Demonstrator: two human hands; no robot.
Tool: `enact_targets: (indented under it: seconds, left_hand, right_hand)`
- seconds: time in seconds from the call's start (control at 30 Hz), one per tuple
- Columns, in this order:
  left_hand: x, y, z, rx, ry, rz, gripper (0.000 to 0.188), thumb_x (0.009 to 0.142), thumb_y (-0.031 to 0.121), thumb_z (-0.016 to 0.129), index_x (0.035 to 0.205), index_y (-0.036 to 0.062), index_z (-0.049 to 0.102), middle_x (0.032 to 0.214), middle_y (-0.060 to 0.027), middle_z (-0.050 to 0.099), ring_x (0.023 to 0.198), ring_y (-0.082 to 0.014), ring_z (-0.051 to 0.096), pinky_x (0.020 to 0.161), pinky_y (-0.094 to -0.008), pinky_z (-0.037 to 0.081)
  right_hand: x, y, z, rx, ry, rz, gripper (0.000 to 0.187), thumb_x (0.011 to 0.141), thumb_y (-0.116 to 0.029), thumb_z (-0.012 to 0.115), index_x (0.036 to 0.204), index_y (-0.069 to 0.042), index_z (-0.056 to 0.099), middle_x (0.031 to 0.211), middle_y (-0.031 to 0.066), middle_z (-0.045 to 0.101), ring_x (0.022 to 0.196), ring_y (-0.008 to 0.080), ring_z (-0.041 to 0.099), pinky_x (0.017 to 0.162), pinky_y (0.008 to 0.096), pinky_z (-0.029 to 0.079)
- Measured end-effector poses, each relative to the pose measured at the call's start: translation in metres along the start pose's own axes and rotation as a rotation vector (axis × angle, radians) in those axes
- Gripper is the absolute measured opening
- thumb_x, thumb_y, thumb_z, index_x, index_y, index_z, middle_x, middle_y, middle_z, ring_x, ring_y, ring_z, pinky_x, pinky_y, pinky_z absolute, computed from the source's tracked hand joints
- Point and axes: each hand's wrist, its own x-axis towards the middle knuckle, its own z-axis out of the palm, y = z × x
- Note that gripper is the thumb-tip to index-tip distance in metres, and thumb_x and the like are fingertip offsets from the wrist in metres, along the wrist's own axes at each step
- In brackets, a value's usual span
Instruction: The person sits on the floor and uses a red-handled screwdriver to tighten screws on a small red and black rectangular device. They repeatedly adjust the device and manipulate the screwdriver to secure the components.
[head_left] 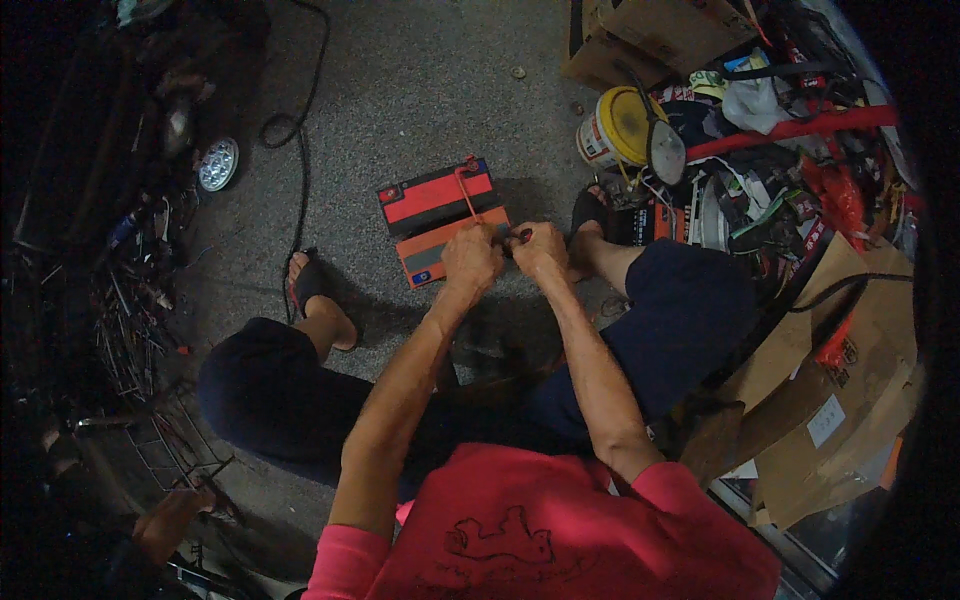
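Note:
On the floor between my feet, two box-shaped batteries lie side by side: a red and black battery [437, 202] behind and an orange and grey battery [428, 257] in front. An orange cable [466, 192] runs from the far right corner of the red battery down to my left hand [472, 258], whose fingers are closed around its near end. At the orange battery's right end, my right hand [540, 250] is closed in a pinch, close beside the left. A small red bit shows at its fingertips; what it grips is mostly hidden.
To the right stand a yellow-lidded bucket [622, 128], a heap of mixed scrap, and cardboard [830, 440]. A round lamp [218, 164], a black cord [303, 150] and scattered metal rods [125, 340] lie on the left. Another cardboard box [650, 40] stands at the back right.

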Motion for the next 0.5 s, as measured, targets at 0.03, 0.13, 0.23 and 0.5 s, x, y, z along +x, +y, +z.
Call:
enact_targets:
  seconds: [0.03, 0.13, 0.23, 0.5]
  left_hand:
    - [0.0, 0.0, 0.0, -0.006, -0.006, -0.001, 0.018, 0.074, 0.012, 0.064, 0.089, 0.0072, 0.07, 0.085, -0.0169, 0.067, 0.082, -0.0365, 0.065, 0.072, -0.0464, 0.051]
    - [-0.001, -0.001, -0.002, -0.017, -0.042, -0.027, 0.02, 0.073, 0.012, 0.065, 0.093, 0.0086, 0.07, 0.088, -0.0155, 0.068, 0.084, -0.0361, 0.065, 0.073, -0.0463, 0.051]
    - [0.002, 0.0, 0.0, -0.02, -0.069, -0.054, 0.025, 0.073, 0.012, 0.065, 0.097, 0.0097, 0.07, 0.091, -0.0138, 0.069, 0.087, -0.0353, 0.065, 0.076, -0.0451, 0.051]
    - [0.013, -0.019, 0.01, -0.222, -0.13, -0.11, 0.019, 0.069, 0.012, 0.065, 0.085, 0.004, 0.072, 0.08, -0.0177, 0.068, 0.077, -0.0335, 0.066, 0.07, -0.0417, 0.05]
  right_hand:
    - [0.001, 0.003, 0.001, 0.008, 0.004, -0.023, 0.02, 0.076, -0.023, 0.068, 0.094, -0.014, 0.072, 0.093, 0.0102, 0.07, 0.088, 0.0314, 0.066, 0.075, 0.0407, 0.052]
    - [0.003, 0.0, -0.003, 0.0, -0.073, 0.033, 0.022, 0.077, -0.024, 0.068, 0.095, -0.013, 0.071, 0.094, 0.01, 0.07, 0.089, 0.0306, 0.066, 0.076, 0.0409, 0.052]
    - [0.004, 0.004, 0.001, -0.022, -0.054, 0.021, 0.021, 0.077, -0.024, 0.068, 0.095, -0.013, 0.071, 0.094, 0.0102, 0.07, 0.09, 0.0306, 0.066, 0.076, 0.04, 0.052]
    - [0.02, 0.027, 0.013, 0.16, -0.031, -0.033, 0.014, 0.075, -0.015, 0.071, 0.086, -0.006, 0.07, 0.082, 0.0066, 0.069, 0.071, 0.0202, 0.065, 0.062, 0.0321, 0.051]
